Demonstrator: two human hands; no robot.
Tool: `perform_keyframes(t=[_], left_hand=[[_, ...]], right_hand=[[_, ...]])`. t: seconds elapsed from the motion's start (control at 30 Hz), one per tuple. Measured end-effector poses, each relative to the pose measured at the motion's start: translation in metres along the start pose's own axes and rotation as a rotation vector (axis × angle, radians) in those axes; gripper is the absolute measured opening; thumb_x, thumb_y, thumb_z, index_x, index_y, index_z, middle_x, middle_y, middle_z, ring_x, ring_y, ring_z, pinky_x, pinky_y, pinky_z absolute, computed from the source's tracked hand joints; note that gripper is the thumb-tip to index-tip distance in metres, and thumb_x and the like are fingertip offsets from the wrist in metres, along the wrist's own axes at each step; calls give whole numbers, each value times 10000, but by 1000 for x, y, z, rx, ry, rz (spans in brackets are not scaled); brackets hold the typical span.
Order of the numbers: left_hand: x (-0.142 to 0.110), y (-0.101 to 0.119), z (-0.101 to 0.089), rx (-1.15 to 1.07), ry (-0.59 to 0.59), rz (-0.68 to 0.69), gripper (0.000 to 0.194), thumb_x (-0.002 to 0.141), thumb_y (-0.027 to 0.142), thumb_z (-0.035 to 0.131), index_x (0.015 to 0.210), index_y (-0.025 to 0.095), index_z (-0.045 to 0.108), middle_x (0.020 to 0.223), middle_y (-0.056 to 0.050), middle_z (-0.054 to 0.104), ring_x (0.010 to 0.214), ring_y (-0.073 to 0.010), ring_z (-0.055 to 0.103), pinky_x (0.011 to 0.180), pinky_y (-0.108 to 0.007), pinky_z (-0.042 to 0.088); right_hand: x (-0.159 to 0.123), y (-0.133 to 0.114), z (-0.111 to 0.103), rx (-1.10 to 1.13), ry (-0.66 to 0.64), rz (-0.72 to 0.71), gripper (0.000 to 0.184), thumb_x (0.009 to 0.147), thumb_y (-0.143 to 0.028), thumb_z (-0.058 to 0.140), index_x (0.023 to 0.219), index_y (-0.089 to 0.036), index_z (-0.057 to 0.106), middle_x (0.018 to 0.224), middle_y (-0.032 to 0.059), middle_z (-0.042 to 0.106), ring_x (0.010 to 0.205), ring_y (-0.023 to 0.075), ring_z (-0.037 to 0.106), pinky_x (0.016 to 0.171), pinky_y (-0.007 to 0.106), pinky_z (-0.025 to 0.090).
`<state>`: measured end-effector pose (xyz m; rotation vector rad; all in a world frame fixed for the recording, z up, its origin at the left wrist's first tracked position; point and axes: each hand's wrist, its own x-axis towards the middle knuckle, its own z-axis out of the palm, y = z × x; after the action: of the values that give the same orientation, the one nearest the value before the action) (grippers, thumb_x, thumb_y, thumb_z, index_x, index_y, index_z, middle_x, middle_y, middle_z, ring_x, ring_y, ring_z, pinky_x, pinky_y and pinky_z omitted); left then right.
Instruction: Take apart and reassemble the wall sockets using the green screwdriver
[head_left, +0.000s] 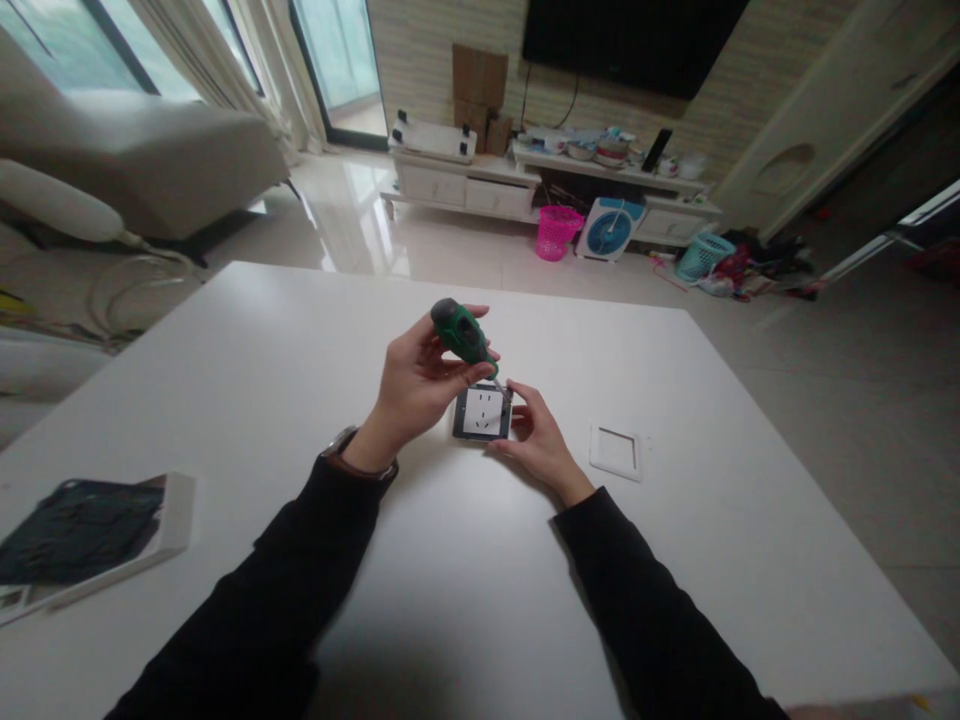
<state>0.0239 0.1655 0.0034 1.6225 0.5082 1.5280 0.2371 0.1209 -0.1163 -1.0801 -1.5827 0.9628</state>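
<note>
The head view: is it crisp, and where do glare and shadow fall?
The head view looks slightly soft, though the socket and green screwdriver are easy to make out; in the head view, bright reflections streak the glossy floor, and a soft shadow darkens the white table near the bottom of the frame.

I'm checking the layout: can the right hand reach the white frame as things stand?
Probably yes: the white frame lies near the right hand, nothing visible between, though that hand would need to release the socket.

The screwdriver handle (pixel 462 334) looks plastic, its shaft (pixel 501 387) metal, the tabletop (pixel 465 560) smooth.
</note>
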Motion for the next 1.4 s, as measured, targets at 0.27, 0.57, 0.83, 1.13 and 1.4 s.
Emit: perform_keyframes(t=[0.27, 0.57, 0.83, 1.13, 1.4], left_hand=[[0, 2, -1, 3, -66, -34, 548, 793, 251, 915, 1287, 168, 694, 932, -51, 800, 887, -219, 811, 765, -278, 694], [-2, -1, 0, 37, -77, -30, 549, 819, 276, 896, 1310, 166, 676, 950, -60, 795, 909, -230, 807, 785, -306, 692], [-2, 0, 2, 29, -69, -43, 556, 805, 292, 908, 1296, 167, 679, 940, -55, 798, 892, -219, 805, 771, -293, 688], [-3, -4, 1, 43, -68, -39, 561, 812, 321, 905, 1301, 169, 674, 949, -58, 795, 902, -225, 805, 769, -297, 684], [-3, -7, 0, 46, -67, -46, 570, 802, 330, 911, 1295, 165, 675, 955, -61, 793, 902, -219, 800, 776, -294, 682]], right_hand=[[0, -4, -1, -11, 3, 36, 942, 674, -237, 923, 1496, -390, 491, 1517, 80, 500, 1054, 250, 642, 898, 489, 624], [0, -2, -1, -19, 2, 36, 937, 672, -260, 926, 1491, -395, 491, 1523, 76, 498, 1042, 243, 645, 896, 484, 621], [1, -4, 0, -19, 13, 39, 921, 663, -237, 932, 1468, -394, 513, 1494, 67, 517, 1001, 234, 644, 891, 484, 616], [1, -6, -1, -35, 7, 44, 931, 666, -249, 921, 1485, -388, 502, 1507, 74, 508, 1026, 239, 640, 907, 495, 620], [1, -6, -2, -34, 4, 47, 926, 669, -264, 917, 1487, -388, 500, 1512, 78, 495, 1022, 238, 636, 896, 500, 625]])
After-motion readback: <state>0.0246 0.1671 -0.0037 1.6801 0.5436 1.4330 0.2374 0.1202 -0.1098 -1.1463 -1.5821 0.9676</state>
